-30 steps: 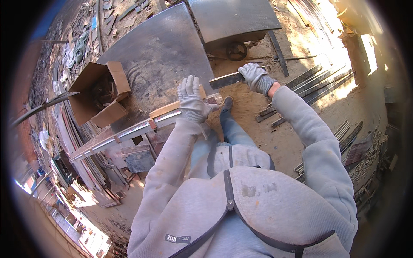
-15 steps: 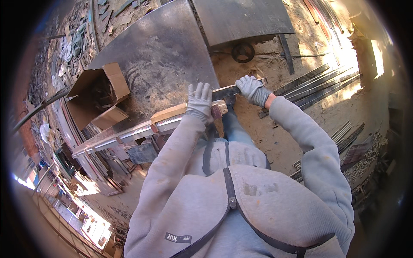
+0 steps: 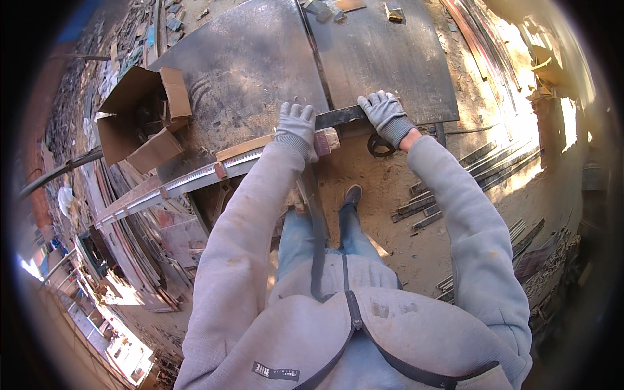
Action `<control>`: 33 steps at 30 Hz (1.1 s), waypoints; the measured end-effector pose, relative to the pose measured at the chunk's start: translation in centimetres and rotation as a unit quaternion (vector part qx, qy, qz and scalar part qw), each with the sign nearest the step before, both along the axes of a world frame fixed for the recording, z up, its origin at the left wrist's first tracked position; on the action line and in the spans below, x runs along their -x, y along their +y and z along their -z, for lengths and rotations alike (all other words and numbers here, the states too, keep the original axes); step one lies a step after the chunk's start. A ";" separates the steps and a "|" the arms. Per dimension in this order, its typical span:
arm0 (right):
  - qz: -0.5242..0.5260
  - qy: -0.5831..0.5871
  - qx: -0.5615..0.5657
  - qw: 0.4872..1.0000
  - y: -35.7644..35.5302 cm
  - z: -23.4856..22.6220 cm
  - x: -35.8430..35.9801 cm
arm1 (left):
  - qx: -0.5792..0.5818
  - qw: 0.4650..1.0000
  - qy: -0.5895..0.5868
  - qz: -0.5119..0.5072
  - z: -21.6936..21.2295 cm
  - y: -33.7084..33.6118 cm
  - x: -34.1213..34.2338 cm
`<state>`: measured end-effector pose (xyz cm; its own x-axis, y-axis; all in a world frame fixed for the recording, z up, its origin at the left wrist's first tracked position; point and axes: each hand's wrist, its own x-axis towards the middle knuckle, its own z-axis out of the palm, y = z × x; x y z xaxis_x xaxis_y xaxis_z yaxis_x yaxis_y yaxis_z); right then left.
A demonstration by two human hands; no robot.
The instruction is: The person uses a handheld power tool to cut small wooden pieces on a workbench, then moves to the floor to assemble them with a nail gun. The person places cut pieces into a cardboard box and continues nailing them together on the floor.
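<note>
Both my hands wear grey gloves. My left hand (image 3: 296, 127) lies with fingers stretched out over the near end of a wooden rail, beside a dark strip of wood (image 3: 341, 117). My right hand (image 3: 386, 118) is closed round the strip's right end, its fingers folded over the far side. Between the hands the strip crosses the seam of two dark metal plates. Left of my left hand runs a light wooden bar (image 3: 244, 148) along a ruled white scale (image 3: 198, 175). A reddish-brown wooden block (image 3: 326, 140) sticks out just right of my left wrist.
An open cardboard box (image 3: 175, 97) with scraps stands on the left metal plate (image 3: 253, 58). Small offcuts (image 3: 394, 12) lie on the far right plate (image 3: 383, 58). A black handwheel (image 3: 380, 146) sits below its edge. Dark wood strips (image 3: 481, 169) lie on the right-hand ground.
My hands, the strip, the ruled rail and the left plate have moved forward past the right plate. My right hand is now at the right plate's near edge. A shoe has come into view.
</note>
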<state>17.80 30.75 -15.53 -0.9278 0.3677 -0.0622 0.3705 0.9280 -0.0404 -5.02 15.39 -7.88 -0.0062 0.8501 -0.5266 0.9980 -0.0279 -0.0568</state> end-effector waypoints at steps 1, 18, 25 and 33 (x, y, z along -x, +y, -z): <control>0.012 -0.020 0.020 1.000 1.9 -0.1 1.9 | -0.006 1.000 0.014 -0.008 -0.2 1.9 1.4; -0.005 -0.035 -0.048 0.998 24.0 2.0 20.7 | -0.034 0.999 0.011 -0.027 0.7 23.2 19.4; 0.057 -0.032 -0.013 0.998 23.3 0.8 19.9 | -0.050 0.997 0.031 -0.041 1.3 25.2 20.4; 0.183 0.147 0.207 0.950 14.9 -3.3 5.3 | 0.110 0.991 -0.026 -0.066 -1.8 25.5 18.8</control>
<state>12.48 45.68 -12.24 -0.7422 0.6695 -0.0299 0.5812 0.6209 -0.5260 -23.81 40.86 -6.12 -0.0765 0.7078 -0.7022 0.9953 0.0963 -0.0114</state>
